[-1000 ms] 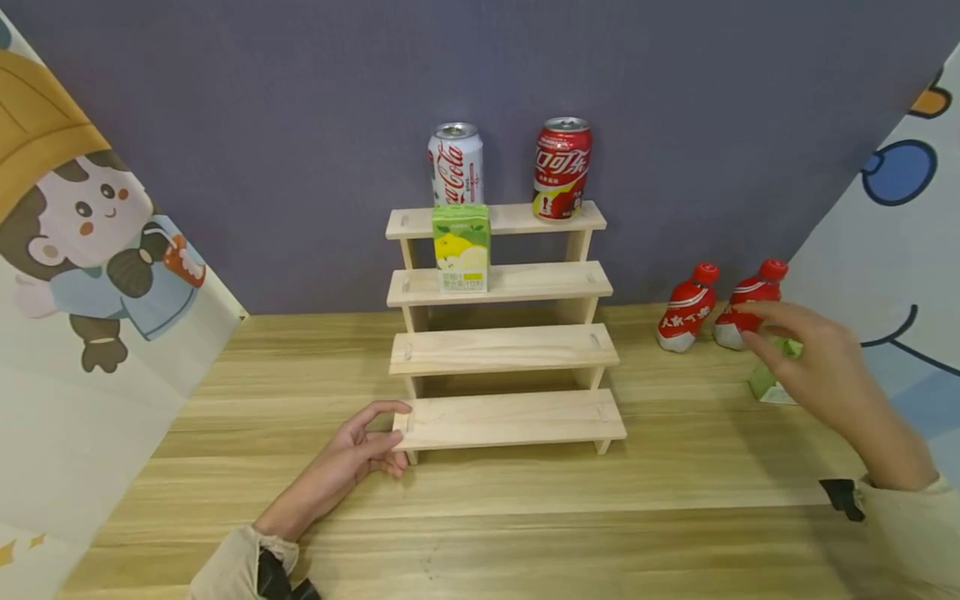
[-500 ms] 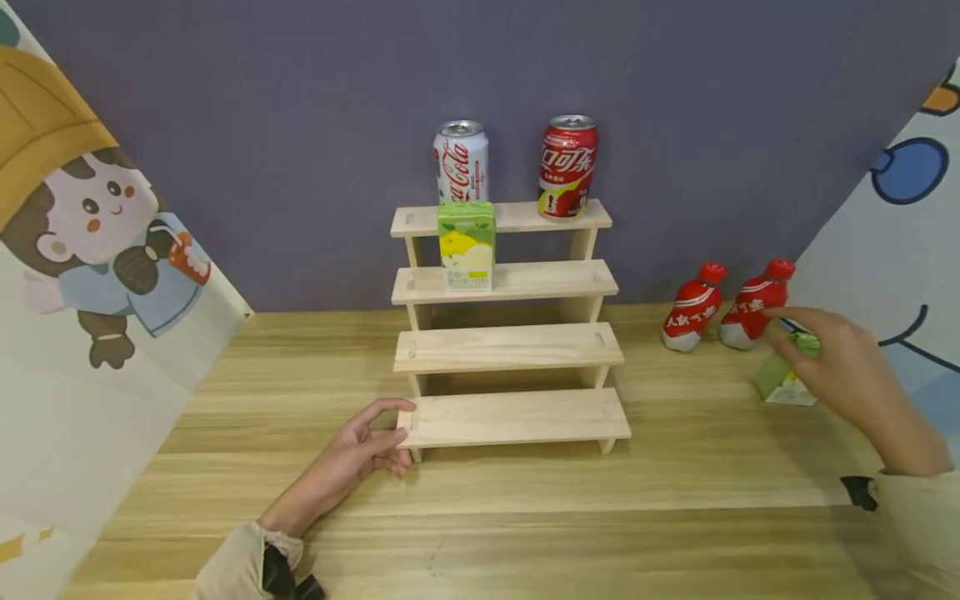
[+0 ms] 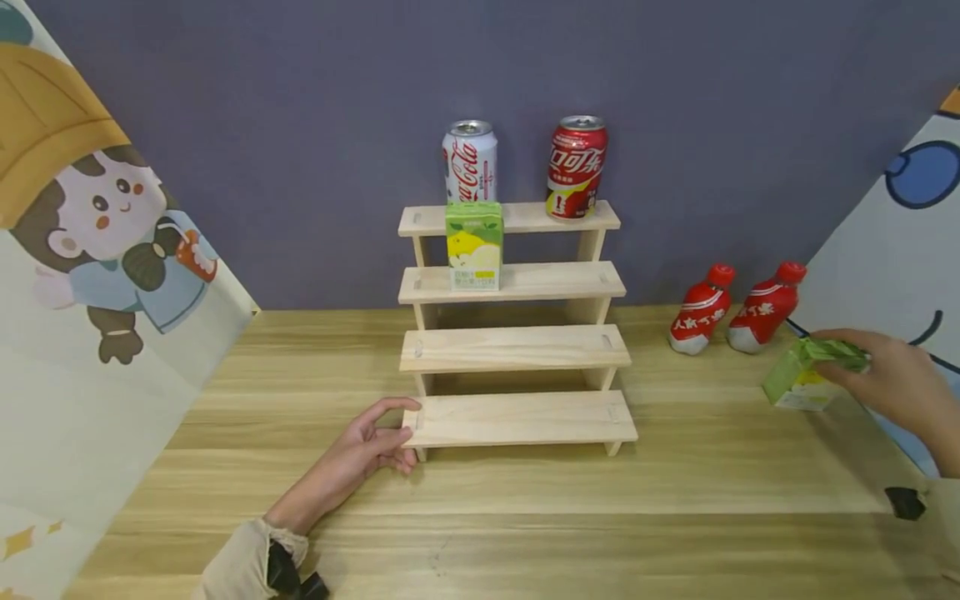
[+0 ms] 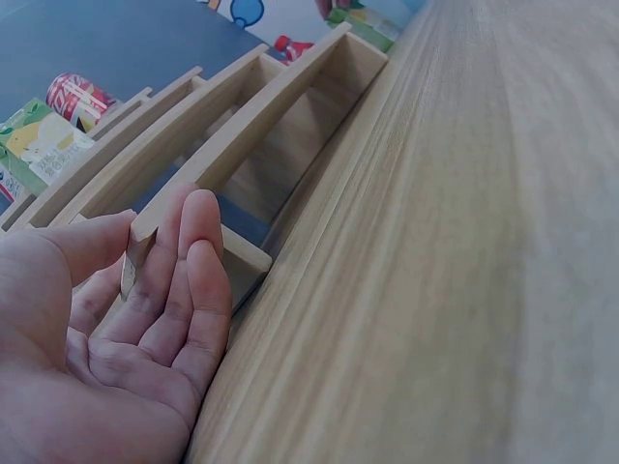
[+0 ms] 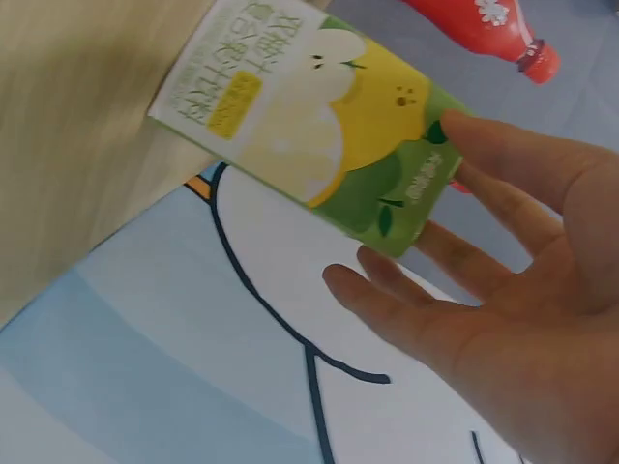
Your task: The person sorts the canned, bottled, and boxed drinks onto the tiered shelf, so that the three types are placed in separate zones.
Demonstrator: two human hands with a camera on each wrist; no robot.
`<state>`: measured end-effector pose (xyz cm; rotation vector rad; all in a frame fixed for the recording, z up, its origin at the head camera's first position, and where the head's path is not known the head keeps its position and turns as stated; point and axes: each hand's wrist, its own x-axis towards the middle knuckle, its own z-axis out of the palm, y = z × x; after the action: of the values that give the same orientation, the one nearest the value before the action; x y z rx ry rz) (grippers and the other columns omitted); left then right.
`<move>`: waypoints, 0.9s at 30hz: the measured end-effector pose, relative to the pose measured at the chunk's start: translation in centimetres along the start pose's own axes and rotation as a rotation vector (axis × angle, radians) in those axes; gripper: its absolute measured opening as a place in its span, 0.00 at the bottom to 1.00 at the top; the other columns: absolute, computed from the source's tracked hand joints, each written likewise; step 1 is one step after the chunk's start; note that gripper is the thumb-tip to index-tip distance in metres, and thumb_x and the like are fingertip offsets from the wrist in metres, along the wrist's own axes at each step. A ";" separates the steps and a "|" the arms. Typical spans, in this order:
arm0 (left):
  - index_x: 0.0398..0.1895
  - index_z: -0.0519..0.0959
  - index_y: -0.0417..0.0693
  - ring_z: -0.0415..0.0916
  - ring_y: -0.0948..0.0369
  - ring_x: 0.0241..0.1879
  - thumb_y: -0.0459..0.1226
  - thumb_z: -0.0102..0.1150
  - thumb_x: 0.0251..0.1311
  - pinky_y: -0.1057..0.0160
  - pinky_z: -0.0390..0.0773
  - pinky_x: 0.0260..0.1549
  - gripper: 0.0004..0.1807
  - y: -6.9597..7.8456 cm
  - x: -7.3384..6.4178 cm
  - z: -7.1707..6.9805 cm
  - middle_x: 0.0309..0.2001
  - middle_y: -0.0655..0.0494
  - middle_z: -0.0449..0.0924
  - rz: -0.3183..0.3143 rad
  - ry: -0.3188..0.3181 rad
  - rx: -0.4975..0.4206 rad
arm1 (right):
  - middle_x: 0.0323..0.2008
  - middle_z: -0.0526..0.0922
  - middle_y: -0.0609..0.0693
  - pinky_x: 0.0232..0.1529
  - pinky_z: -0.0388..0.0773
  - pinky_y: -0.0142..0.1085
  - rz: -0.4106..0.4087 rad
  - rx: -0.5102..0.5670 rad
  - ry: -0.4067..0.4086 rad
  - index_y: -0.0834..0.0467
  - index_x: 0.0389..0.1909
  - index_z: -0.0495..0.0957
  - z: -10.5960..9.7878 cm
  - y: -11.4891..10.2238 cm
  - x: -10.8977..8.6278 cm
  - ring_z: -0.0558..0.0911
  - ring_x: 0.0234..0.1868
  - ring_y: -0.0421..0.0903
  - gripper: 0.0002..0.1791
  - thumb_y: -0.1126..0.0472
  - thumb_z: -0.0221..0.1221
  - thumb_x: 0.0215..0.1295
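My left hand (image 3: 358,454) grips the left end of the lowest step of a pale wooden four-tier shelf (image 3: 517,421); in the left wrist view the thumb lies on one side of the board and the fingers on the other. At the right, my right hand (image 3: 896,379) holds a green and yellow juice box (image 3: 798,379) near its top. In the right wrist view the thumb is on the printed front of that juice box (image 5: 309,126), with fingers behind its top end. The box stands upright on the table.
A white cola can (image 3: 470,162) and a red cola can (image 3: 577,167) stand on the top tier. Another green juice box (image 3: 474,250) stands one tier lower. Two red bottles (image 3: 701,310) stand near the back wall, left of the held box. A printed panel (image 3: 892,225) borders the right side.
My right hand has moved right and down from beside the bottles onto the juice box and taken hold of its top. My left hand stays on the shelf. The view has shifted slightly.
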<state>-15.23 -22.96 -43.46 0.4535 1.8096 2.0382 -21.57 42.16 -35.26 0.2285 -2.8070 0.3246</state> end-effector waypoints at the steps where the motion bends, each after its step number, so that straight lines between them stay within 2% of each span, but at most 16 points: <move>1: 0.71 0.60 0.42 0.83 0.56 0.34 0.33 0.49 0.74 0.56 0.86 0.40 0.25 0.0 0.0 0.0 0.32 0.48 0.85 0.000 -0.002 0.000 | 0.50 0.74 0.81 0.36 0.73 0.69 -0.002 -0.001 0.001 0.72 0.51 0.75 0.1 0.2 -0.1 0.76 0.42 0.77 0.23 0.67 0.69 0.56; 2: 0.71 0.60 0.42 0.83 0.55 0.34 0.33 0.49 0.74 0.56 0.86 0.40 0.25 0.0 0.1 0.0 0.32 0.47 0.85 0.002 -0.004 -0.001 | 0.50 0.74 0.81 0.34 0.74 0.67 -0.004 0.001 0.005 0.72 0.51 0.76 0.3 0.4 -0.3 0.77 0.39 0.75 0.23 0.67 0.70 0.55; 4: 0.71 0.60 0.41 0.84 0.55 0.34 0.33 0.49 0.75 0.56 0.86 0.40 0.25 -0.1 0.1 0.0 0.32 0.47 0.85 0.003 -0.007 0.000 | 0.49 0.74 0.80 0.26 0.77 0.58 -0.016 -0.006 0.019 0.71 0.51 0.76 0.5 0.8 -0.5 0.78 0.29 0.68 0.23 0.68 0.70 0.55; 7: 0.71 0.60 0.41 0.83 0.55 0.34 0.33 0.49 0.75 0.56 0.86 0.40 0.25 -0.1 0.1 0.0 0.32 0.47 0.85 0.002 -0.009 0.001 | 0.48 0.76 0.79 0.16 0.68 0.40 -0.060 -0.014 0.059 0.70 0.52 0.78 0.9 1.2 -0.6 0.69 0.16 0.51 0.22 0.70 0.69 0.56; 9: 0.71 0.60 0.42 0.83 0.55 0.34 0.33 0.49 0.75 0.56 0.85 0.40 0.25 -0.1 0.1 0.0 0.32 0.48 0.85 -0.001 -0.008 0.001 | 0.48 0.77 0.78 0.15 0.59 0.34 -0.078 -0.013 0.080 0.69 0.52 0.78 1.1 1.4 -0.5 0.62 0.14 0.44 0.22 0.71 0.68 0.56; 11: 0.71 0.60 0.41 0.83 0.55 0.34 0.33 0.49 0.75 0.57 0.85 0.40 0.25 -0.1 0.0 0.0 0.32 0.48 0.85 -0.001 -0.007 -0.001 | 0.47 0.78 0.78 0.15 0.58 0.32 -0.092 -0.005 0.103 0.70 0.52 0.79 1.2 1.5 -0.3 0.66 0.14 0.47 0.22 0.72 0.69 0.55; 13: 0.72 0.59 0.41 0.83 0.55 0.34 0.33 0.49 0.75 0.57 0.85 0.40 0.25 0.0 0.0 0.0 0.32 0.48 0.85 -0.004 -0.005 0.002 | 0.47 0.78 0.78 0.17 0.71 0.39 -0.083 0.010 0.110 0.71 0.51 0.80 1.3 1.5 -0.2 0.75 0.20 0.57 0.22 0.73 0.69 0.53; 15: 0.72 0.59 0.41 0.83 0.55 0.33 0.33 0.49 0.75 0.57 0.85 0.40 0.25 0.0 0.0 0.1 0.32 0.48 0.85 -0.004 -0.004 0.006 | 0.48 0.77 0.79 0.24 0.79 0.52 -0.060 0.031 0.111 0.72 0.50 0.80 1.3 1.5 -0.2 0.79 0.31 0.69 0.22 0.73 0.70 0.53; 17: 0.72 0.59 0.41 0.83 0.55 0.33 0.33 0.49 0.75 0.57 0.85 0.40 0.25 0.0 0.1 0.1 0.32 0.47 0.85 -0.002 -0.001 0.010 | 0.49 0.76 0.79 0.31 0.78 0.63 -0.038 0.049 0.111 0.72 0.50 0.80 1.4 1.3 -0.1 0.77 0.42 0.76 0.22 0.73 0.70 0.53; 18: 0.72 0.60 0.42 0.83 0.56 0.33 0.33 0.49 0.75 0.57 0.85 0.40 0.25 0.0 0.1 0.1 0.32 0.47 0.85 -0.003 0.001 0.013 | 0.49 0.76 0.79 0.34 0.75 0.67 -0.028 0.058 0.111 0.72 0.50 0.80 1.4 1.3 -0.1 0.75 0.44 0.78 0.22 0.72 0.70 0.53; 22: 0.71 0.60 0.42 0.83 0.56 0.33 0.33 0.49 0.75 0.57 0.85 0.40 0.25 0.0 0.1 0.1 0.32 0.47 0.85 0.001 -0.001 0.016 | 0.49 0.76 0.80 0.34 0.75 0.66 -0.017 0.072 0.120 0.72 0.51 0.80 1.4 1.2 -0.2 0.75 0.45 0.77 0.22 0.71 0.70 0.54; 27: 0.72 0.59 0.42 0.83 0.55 0.34 0.33 0.49 0.75 0.56 0.85 0.40 0.25 0.0 -0.1 0.0 0.32 0.47 0.85 0.002 -0.005 0.010 | 0.50 0.75 0.80 0.39 0.71 0.69 -0.010 0.068 0.096 0.71 0.53 0.79 1.4 1.2 -0.1 0.73 0.47 0.79 0.23 0.73 0.69 0.55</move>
<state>-15.18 -22.99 -43.51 0.4629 1.8180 2.0288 -22.13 42.99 -36.86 0.2359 -2.7021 0.4185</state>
